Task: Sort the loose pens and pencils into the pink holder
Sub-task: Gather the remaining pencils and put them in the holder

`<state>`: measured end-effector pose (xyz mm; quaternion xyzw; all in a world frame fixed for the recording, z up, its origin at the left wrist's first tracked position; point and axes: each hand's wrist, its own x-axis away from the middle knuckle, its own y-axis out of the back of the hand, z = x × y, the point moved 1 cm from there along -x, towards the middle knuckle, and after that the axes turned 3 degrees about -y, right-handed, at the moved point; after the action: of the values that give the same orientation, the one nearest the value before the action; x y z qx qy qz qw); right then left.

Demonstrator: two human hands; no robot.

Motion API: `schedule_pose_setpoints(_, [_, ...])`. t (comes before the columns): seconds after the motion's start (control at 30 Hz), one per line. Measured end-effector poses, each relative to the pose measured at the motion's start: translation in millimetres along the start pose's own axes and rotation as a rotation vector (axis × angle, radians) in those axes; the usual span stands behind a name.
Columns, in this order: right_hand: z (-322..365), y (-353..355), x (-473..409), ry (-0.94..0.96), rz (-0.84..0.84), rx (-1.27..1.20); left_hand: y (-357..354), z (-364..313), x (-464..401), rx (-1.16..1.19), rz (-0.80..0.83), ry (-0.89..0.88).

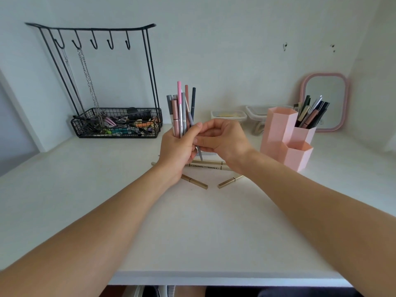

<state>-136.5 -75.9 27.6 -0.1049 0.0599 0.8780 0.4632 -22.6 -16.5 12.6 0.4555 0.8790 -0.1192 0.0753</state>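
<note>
**Pens gathered above the table**

Pens (181, 110) stand bunched upright in the left hand (174, 150), gripped mid-table. Right hand (222, 140) pinches one grey pen (194, 133) of them. Pink holder (286, 138) stands right, some pens inside; gold pens (205, 165) lie beneath the hands.

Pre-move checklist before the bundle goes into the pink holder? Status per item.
1. Left hand grip on the bundle of pens: ok, fingers curled round it, pens upright.
2. Right hand pinching the grey pen at the bundle: ok, but that pen sits tilted and lower than the rest.
3. Pink holder upright on the desk: ok.
4. Free compartment: ok, the front one shows no pens; the back right one is already full.
5. Loose gold pens left on the desk: not ok, several remain under the hands.
6. Depth of the tall compartment: cannot tell.
</note>
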Motion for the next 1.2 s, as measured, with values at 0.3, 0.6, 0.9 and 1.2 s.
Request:
schedule_pose_setpoints(0.3, [16.3,19.0,-4.1,-0.101,0.099,0.013,-2.1,-4.0,4.7,-0.085,0.109,-0.019])
schedule_pose_setpoints(0.6, [19.6,-10.7,12.0,-0.091,-0.003,0.009,-17.6,-2.1,11.9,-0.374,0.324,-0.312])
schedule_pose_setpoints(0.9, [26.6,20.3,-7.4,-0.077,-0.143,-0.159,-16.4,3.6,6.2,-0.326,0.371,-0.144])
schedule_pose_setpoints(1.2, [3.5,63.7,-22.1,-0.035,-0.381,0.165,-3.6,8.5,-4.8,-0.374,0.235,-0.243])
